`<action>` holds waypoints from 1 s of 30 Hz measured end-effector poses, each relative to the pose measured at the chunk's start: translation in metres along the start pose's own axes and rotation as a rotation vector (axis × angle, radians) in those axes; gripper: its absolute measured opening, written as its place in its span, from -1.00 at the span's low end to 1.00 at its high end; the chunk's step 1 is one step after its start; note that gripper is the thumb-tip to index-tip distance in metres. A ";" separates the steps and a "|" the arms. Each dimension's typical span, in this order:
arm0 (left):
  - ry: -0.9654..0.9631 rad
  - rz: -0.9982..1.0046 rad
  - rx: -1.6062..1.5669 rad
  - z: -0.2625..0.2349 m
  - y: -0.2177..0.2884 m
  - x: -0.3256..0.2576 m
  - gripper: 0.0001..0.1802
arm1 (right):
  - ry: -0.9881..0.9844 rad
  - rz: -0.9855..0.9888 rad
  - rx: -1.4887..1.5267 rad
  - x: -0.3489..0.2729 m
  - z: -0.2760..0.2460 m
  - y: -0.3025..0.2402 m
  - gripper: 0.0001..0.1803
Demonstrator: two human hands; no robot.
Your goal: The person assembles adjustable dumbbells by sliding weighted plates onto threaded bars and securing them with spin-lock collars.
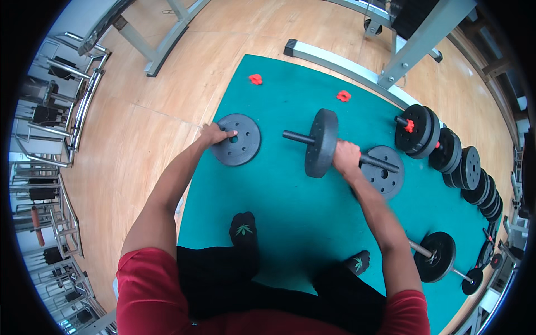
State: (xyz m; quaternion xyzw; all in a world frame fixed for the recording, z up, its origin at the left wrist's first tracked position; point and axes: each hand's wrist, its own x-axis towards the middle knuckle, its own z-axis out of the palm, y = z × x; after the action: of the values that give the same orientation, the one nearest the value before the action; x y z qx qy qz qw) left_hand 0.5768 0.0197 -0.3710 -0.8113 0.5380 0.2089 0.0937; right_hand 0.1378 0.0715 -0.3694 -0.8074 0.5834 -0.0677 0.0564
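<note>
My right hand (pixel 347 156) is wrapped around the bar of a dumbbell, which I hold tilted above the green mat. One grey weight plate (pixel 322 143) sits on the bar, just left of that hand, and the black threaded bar (pixel 297 137) sticks out on both sides. Another grey plate (pixel 385 187) lies flat beneath the bar's right end. On the left, my left hand (pixel 214 134) grips the edge of a flat grey plate (pixel 240 151), thumb on top near the centre hole; its other fingers are hidden at the rim.
Two red collar nuts, a left one (pixel 255 79) and a right one (pixel 344 96), lie at the mat's (pixel 279 212) far side. Assembled dumbbells (pixel 416 131) and plates line the right edge. A barbell (pixel 435 257) rests at lower right. Grey machine legs (pixel 335 70) stand beyond.
</note>
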 end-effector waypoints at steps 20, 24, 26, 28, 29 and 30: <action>-0.319 -0.148 -0.561 -0.008 -0.014 -0.006 0.44 | 0.016 0.018 0.018 -0.003 -0.002 0.008 -0.91; -0.173 -0.231 -0.264 0.006 -0.012 0.006 0.41 | 0.011 0.011 0.051 -0.001 -0.002 -0.001 -0.90; -0.109 -0.256 -0.160 0.014 0.006 -0.001 0.42 | 0.003 0.030 0.047 -0.003 -0.002 0.005 -0.89; -0.112 -0.212 -0.220 0.012 0.007 -0.012 0.39 | 0.010 0.030 0.018 -0.004 -0.001 0.006 -0.90; -0.113 -0.191 -0.254 0.010 0.007 -0.015 0.37 | 0.014 0.028 0.001 -0.004 -0.002 0.006 -0.90; -0.135 -0.133 -0.260 0.008 0.006 -0.012 0.30 | 0.019 0.029 -0.002 -0.004 -0.004 0.005 -0.90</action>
State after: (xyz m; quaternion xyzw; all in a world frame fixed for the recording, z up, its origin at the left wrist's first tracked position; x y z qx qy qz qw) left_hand 0.5651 0.0301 -0.3723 -0.8343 0.4442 0.3243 0.0376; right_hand 0.1310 0.0732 -0.3669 -0.7981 0.5958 -0.0740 0.0508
